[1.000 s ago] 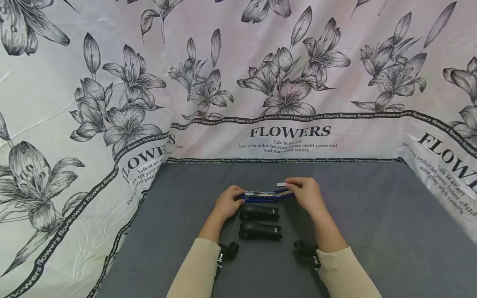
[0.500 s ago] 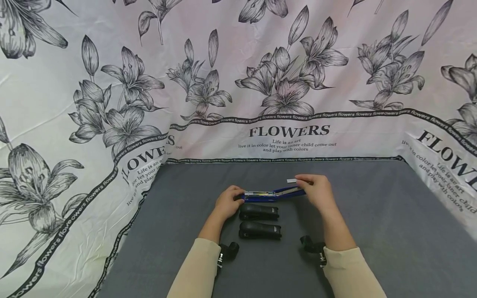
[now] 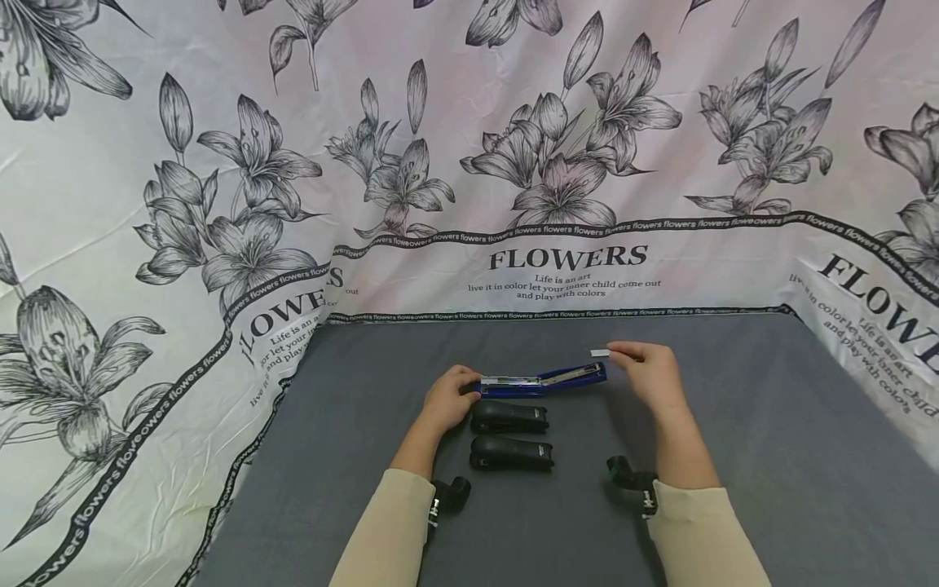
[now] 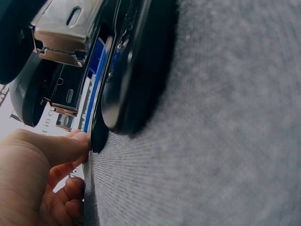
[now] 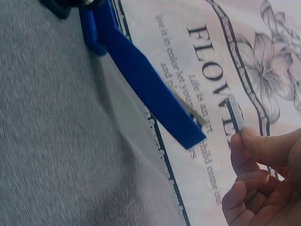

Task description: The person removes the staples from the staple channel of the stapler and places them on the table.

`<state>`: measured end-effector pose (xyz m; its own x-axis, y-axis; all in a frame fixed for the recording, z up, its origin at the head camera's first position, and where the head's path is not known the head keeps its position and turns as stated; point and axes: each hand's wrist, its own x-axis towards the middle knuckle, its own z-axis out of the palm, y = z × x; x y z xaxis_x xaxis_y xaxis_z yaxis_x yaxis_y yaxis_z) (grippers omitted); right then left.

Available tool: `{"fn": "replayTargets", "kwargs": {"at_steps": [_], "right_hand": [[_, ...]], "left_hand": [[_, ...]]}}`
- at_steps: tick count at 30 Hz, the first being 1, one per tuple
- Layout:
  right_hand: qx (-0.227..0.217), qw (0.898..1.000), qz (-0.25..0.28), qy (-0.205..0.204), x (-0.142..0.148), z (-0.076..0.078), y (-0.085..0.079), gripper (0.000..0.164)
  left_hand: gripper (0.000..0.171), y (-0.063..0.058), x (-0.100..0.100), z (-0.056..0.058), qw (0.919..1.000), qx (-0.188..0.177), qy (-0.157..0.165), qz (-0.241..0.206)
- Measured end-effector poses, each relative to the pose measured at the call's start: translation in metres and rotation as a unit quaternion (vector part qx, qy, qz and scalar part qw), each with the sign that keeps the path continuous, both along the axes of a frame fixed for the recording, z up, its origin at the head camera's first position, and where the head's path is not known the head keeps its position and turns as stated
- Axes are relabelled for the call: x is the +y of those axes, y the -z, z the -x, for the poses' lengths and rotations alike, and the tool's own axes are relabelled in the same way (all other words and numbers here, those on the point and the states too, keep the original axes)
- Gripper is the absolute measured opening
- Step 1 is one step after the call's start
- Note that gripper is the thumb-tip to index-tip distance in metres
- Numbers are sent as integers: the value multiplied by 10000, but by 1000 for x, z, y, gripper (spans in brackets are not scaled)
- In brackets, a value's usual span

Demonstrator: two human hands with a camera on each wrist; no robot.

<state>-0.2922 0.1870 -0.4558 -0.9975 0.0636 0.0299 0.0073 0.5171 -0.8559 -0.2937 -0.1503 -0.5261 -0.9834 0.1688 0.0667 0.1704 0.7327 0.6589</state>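
Observation:
A blue stapler (image 3: 544, 390) lies folded open along the table, its top arm swung out to the right and raised at the tip. Its left end is pinched between the thumb and fingers of my left hand (image 3: 447, 399). Thumb and forefinger of my right hand (image 3: 653, 377) pinch one end of a short silvery strip of staples (image 5: 235, 114), held up just beyond the stapler's raised tip. In the right wrist view the blue arm (image 5: 150, 89) is apart from the strip. The left wrist view shows little of the blue stapler (image 4: 95, 87) behind black ones.
Two black staplers (image 3: 509, 418) lie in parallel just nearer than the blue one, close by my left hand. Grey cloth (image 3: 770, 424) covers the table. A white flower-printed curtain (image 3: 411, 277) rises along the back and sides.
My right hand has moved right and slightly up with the staple strip, away from the blue stapler, whose raised tip is now uncovered. My left hand has stayed on its left end.

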Motion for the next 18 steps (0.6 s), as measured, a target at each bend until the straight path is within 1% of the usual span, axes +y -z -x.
{"fn": "replayTargets", "kwargs": {"at_steps": [8, 14, 18], "right_hand": [[-403, 9988, 195, 198, 18, -1, 2, 37], [-605, 9976, 28, 340, 34, 1, 10, 38], [-722, 9968, -116, 320, 45, 0, 17, 37]], "left_hand": [[32, 0, 0, 0, 10000, 20, 14, 20], [32, -1, 0, 0, 10000, 74, -7, 17], [32, 0, 0, 0, 10000, 75, -16, 18]]}}
